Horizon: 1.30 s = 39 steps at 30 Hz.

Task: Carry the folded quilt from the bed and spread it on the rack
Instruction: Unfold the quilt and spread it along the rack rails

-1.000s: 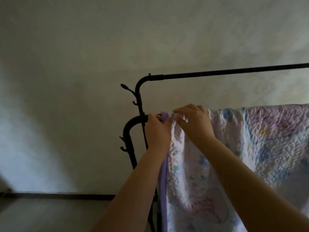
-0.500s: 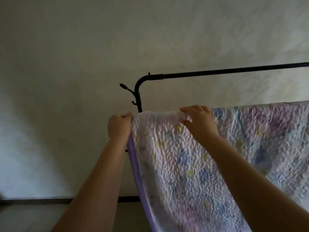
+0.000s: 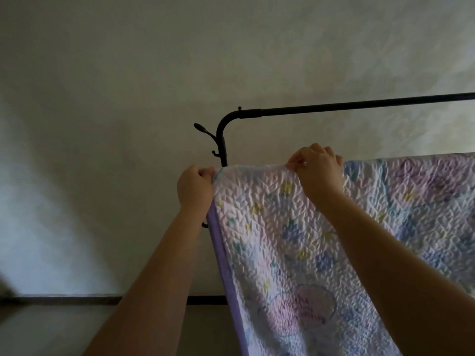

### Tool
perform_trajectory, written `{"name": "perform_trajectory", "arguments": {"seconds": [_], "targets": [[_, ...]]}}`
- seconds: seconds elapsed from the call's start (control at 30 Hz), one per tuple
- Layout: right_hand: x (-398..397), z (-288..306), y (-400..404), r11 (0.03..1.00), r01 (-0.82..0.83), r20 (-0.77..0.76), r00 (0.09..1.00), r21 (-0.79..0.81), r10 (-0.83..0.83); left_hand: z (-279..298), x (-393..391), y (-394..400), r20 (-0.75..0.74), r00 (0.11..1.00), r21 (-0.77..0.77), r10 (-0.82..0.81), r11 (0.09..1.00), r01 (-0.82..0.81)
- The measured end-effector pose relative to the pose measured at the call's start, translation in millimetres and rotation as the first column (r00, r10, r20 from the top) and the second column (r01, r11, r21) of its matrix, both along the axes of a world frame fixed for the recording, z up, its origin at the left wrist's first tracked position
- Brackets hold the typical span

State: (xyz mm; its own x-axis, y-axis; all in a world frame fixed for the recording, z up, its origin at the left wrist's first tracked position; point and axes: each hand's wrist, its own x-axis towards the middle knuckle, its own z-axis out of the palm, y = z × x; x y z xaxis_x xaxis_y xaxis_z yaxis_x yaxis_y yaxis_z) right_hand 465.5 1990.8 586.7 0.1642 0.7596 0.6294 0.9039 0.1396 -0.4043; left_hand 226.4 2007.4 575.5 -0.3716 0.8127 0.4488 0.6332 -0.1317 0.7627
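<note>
Behind everything you face a pale wall (image 3: 128, 98) with a faint pattern, and a dark baseboard (image 3: 64, 300) runs along its foot above a dim strip of floor (image 3: 51, 330).

Your quilt (image 3: 321, 240) fills the lower right of the view. It is pastel, stitched all over, with blue flowers, yellow flecks and a pink heart shape low down, and a lavender binding (image 3: 223, 265) runs down its left edge. Its top edge lies level from the left corner to the right border of the picture, and the cloth hangs down from that line toward you. The bar it is draped over is covered, so you cannot see how it sits on it.

The black metal rack (image 3: 359, 105) stands behind the quilt. Its upper rail crosses from the right, bends down at a rounded corner and drops behind the quilt's top left corner. Small hooks (image 3: 205, 131) stick out from that post on the left side.

Your left hand (image 3: 195, 187) is at the quilt's top left corner, fingers curled, its grip closed on the edge of the cloth. Your right hand (image 3: 317, 170) is further along the top edge, well apart from the left one, its grip pinching a fold of the quilt between thumb and fingers. Both forearms reach up from the bottom of the view.
</note>
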Motion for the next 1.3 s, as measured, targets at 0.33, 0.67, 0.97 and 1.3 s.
{"name": "perform_trajectory", "arguments": {"seconds": [0.33,0.67,0.97,1.3], "targets": [[0.3,-12.8,5.0,0.998,-0.042,-0.014,0.999,-0.037,0.041,-2.6,-1.2,10.2,-0.07,0.994,-0.161,0.08,0.983,-0.091],[41.7,-13.8,-8.3,0.999,0.008,0.0,1.0,0.052,-0.008,25.8,116.8,-8.6,-0.549,0.827,0.133,-0.122,0.964,0.23],[173.7,-17.8,-44.8,0.985,0.164,-0.071,0.985,0.057,-0.16,9.2,253.2,-22.7,-0.658,0.697,0.086,-0.285,0.891,0.445],[382.3,-16.6,-88.2,0.96,0.27,-0.009,0.962,-0.073,-0.271,6.6,442.2,-27.4,-0.731,0.614,0.033,-0.297,0.884,0.467]]}}
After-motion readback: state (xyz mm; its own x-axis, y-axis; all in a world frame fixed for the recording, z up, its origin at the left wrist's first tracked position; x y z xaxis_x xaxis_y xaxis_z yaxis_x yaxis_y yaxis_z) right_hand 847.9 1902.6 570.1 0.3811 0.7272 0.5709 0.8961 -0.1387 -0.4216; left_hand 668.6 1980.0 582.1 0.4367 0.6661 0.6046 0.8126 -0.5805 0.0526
